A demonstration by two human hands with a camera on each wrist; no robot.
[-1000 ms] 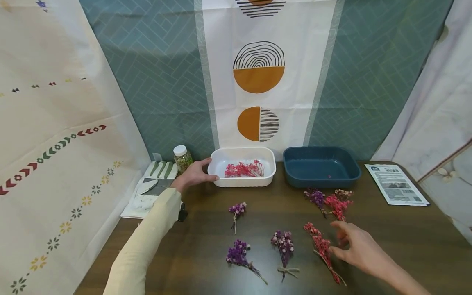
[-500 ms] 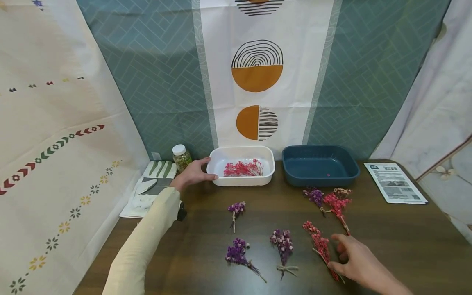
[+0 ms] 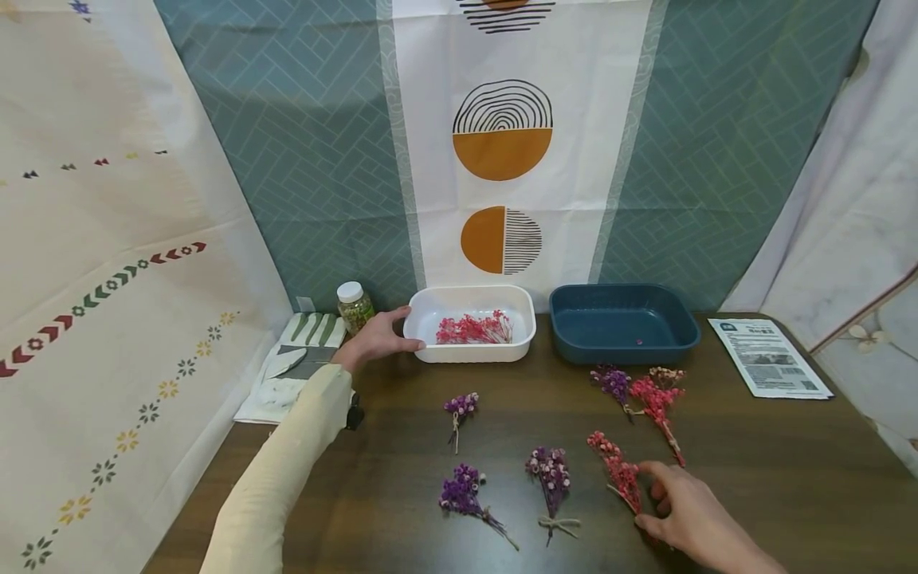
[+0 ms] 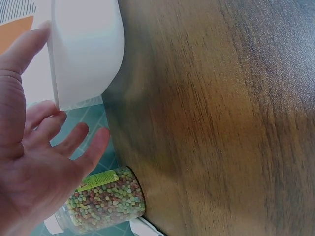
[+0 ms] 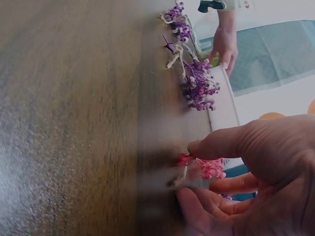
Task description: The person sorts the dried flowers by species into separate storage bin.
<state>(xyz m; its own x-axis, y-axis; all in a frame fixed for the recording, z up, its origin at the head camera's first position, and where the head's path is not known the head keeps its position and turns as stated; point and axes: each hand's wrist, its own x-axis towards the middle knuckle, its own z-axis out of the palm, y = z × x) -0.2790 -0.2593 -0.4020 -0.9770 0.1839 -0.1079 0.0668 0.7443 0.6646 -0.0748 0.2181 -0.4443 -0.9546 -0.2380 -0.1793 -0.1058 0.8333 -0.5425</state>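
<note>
At its left end, the left hand point(image 3: 378, 339) grips the white tray point(image 3: 475, 353), thumb at the front and fingers toward the back corner. Pink-red dried flowers point(image 3: 473, 328) lie inside that tray. The right hand point(image 3: 692, 514) is low over the table, thumb and curled fingers around the stems of a red dried-flower bunch point(image 3: 615, 464). Its stem ends are hidden by the hand. In the right wrist view the thumb and fingers point(image 5: 194, 209) lie on either side of the bunch, with its blurred string tie between them.
Purple bunches point(image 3: 462, 490) and a paler purple bunch point(image 3: 551, 470) lie nearby. Another pink-red bunch point(image 3: 656, 399) lies before the blue tray point(image 3: 624, 351). A printed sheet point(image 3: 770, 359) is at right. A jar of coloured pellets point(image 4: 106, 201) and a cloth pad point(image 3: 287, 383) are at left.
My right hand has moved down toward the stem end of the red bunch, uncovering the stems of the pink-red bunch behind it. The left hand stays on the white tray.
</note>
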